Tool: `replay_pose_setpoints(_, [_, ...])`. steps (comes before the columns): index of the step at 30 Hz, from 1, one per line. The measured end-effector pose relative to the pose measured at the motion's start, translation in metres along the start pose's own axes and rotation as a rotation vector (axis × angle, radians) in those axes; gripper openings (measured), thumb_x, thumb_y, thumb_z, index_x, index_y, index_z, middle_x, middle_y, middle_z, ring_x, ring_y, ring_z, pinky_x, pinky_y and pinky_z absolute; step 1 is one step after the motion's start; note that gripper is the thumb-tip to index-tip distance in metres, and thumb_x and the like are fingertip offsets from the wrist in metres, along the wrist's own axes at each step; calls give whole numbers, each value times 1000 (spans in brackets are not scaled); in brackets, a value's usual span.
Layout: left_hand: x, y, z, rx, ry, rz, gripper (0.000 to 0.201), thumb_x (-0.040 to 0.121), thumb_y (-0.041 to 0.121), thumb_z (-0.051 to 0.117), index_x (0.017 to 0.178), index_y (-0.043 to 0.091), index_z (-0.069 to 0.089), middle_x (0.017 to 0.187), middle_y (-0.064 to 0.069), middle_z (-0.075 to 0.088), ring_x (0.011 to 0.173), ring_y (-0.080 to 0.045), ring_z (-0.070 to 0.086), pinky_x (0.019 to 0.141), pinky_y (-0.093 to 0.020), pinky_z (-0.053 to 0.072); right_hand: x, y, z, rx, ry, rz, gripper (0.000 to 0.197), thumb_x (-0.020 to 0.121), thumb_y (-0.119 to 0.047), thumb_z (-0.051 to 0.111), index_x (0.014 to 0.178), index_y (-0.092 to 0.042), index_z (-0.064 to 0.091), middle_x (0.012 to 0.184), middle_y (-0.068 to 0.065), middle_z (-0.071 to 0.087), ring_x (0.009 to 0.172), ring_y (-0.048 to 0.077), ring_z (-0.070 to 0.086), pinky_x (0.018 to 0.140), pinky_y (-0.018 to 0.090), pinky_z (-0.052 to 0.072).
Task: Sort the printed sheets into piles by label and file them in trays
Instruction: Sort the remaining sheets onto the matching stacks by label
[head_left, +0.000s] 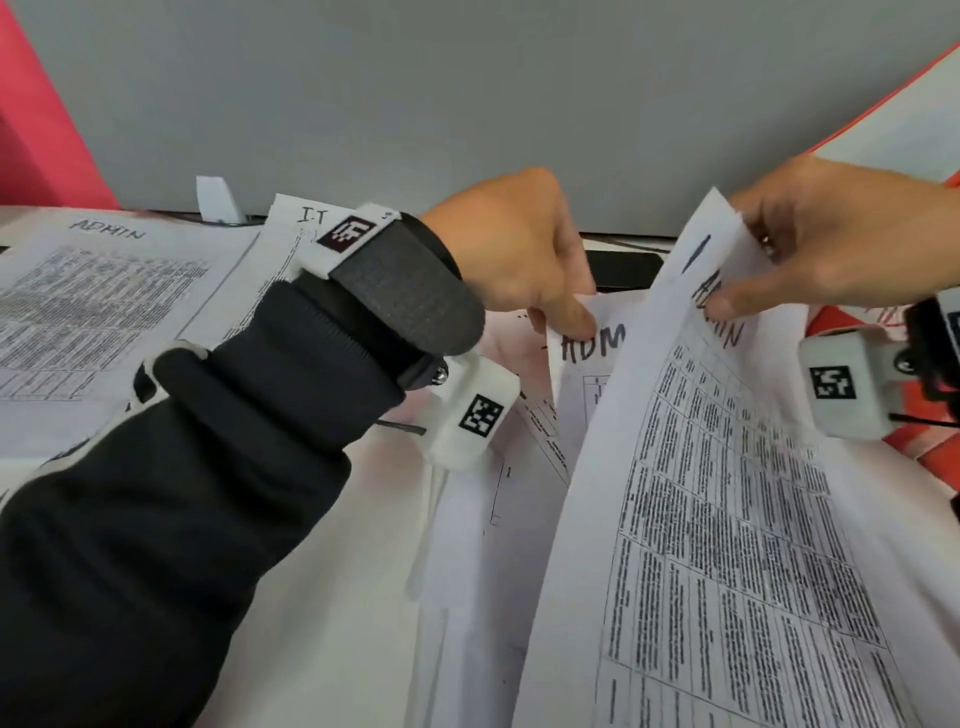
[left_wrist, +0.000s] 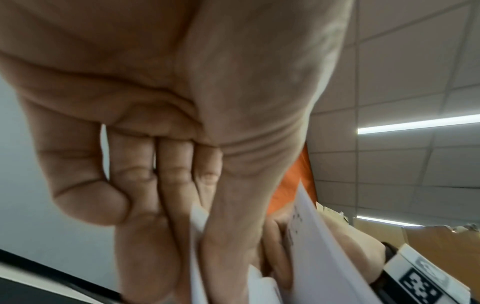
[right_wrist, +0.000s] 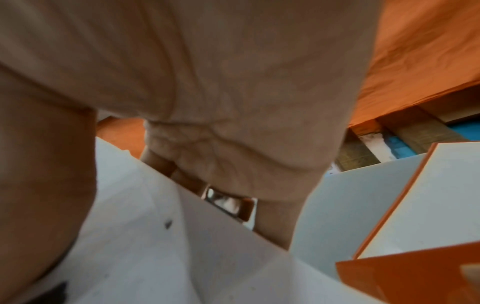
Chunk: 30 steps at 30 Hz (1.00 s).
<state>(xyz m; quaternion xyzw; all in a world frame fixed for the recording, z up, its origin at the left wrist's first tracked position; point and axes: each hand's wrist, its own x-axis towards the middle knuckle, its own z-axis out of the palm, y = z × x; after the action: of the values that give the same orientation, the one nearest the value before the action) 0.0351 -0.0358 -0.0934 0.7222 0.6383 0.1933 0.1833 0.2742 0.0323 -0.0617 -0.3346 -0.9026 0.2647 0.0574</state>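
Note:
My right hand (head_left: 748, 291) pinches the top edge of a lifted printed sheet (head_left: 727, 493) marked ADMIN, tilting it up off the stack. Under it lies another sheet (head_left: 587, 374) lettered ADM, and my left hand (head_left: 566, 317) pinches that sheet's top left corner between thumb and fingers. In the left wrist view the white paper corner (left_wrist: 200, 218) shows between the thumb and fingers of the left hand (left_wrist: 205, 230). In the right wrist view the right hand (right_wrist: 182, 174) holds the white sheet (right_wrist: 155, 236). At far left lie a sorted ADMIN pile (head_left: 98, 301) and an IT sheet (head_left: 291, 228).
A grey wall (head_left: 467, 93) stands right behind the desk. Red panels (head_left: 36, 130) rise at the far left, and an orange-edged surface (head_left: 893, 119) at the far right. More white sheets (head_left: 467, 545) spread under the stack. A black strip (head_left: 623, 267) runs along the desk's back edge.

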Motion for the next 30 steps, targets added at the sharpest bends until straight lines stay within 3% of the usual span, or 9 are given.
replay_pose_setpoints(3, [2,-8,-4,19,11,-29,19,66,34,93,76,25,80,51,12,63,40,0,49,39,-11,33,1,3,1,-37,73,-24,29,69,-33,90,96,-39,81,105,-14,78,83,3,75,80,29,61])
replay_pose_setpoints(6, [2,-16,-6,119,-26,-70,15,75,44,85,74,30,78,55,15,65,44,4,52,48,-18,36,4,-5,5,-94,164,-102,29,73,-9,90,84,-34,81,104,-16,72,65,-3,65,58,7,46])
replay_pose_setpoints(11, [3,-19,-5,20,-59,-85,15,79,34,85,85,23,76,65,10,73,49,-1,63,43,-9,41,13,-18,25,-165,29,-112,32,78,-12,85,99,-35,80,102,-13,79,91,12,75,63,21,58])
replay_pose_setpoints(15, [-1,-17,-7,-29,-35,-62,37,62,38,95,88,25,71,67,8,74,51,-4,64,46,-12,41,25,-13,37,-210,19,-60,27,76,-21,84,100,-32,79,98,-10,79,89,16,75,81,47,60])
replay_pose_setpoints(19, [-3,-19,-12,-55,-17,-55,36,66,40,92,93,24,76,72,13,75,58,-6,67,60,-17,50,15,-8,24,-148,-33,-25,27,76,-10,88,88,-32,78,83,-17,79,74,5,76,69,26,60])
replay_pose_setpoints(22, [-5,-25,-19,-27,-30,-86,18,83,36,81,99,29,77,80,14,77,67,-7,74,75,-22,57,3,-5,6,-88,-16,-9,46,69,-5,92,94,-40,76,93,-12,80,86,12,78,79,40,64])
replay_pose_setpoints(24, [-5,-27,-19,4,-22,-112,20,85,36,79,103,29,75,79,15,76,67,-6,74,77,-22,56,-4,-1,-4,-53,63,-9,44,60,-18,93,93,-40,76,94,-10,81,87,14,79,78,46,64])
replay_pose_setpoints(27, [-3,-18,-11,14,4,-42,29,82,38,81,106,25,72,62,21,69,64,-8,74,70,-20,52,-10,-16,0,41,69,21,29,63,-45,88,91,-42,80,94,-15,80,87,6,77,83,37,60])
replay_pose_setpoints(30, [-4,-2,3,-168,-128,154,20,86,26,77,106,22,76,81,-1,78,81,-22,77,80,-31,60,-4,-22,11,-29,18,-13,46,58,-67,84,96,-41,81,111,-19,76,104,3,73,93,33,57])
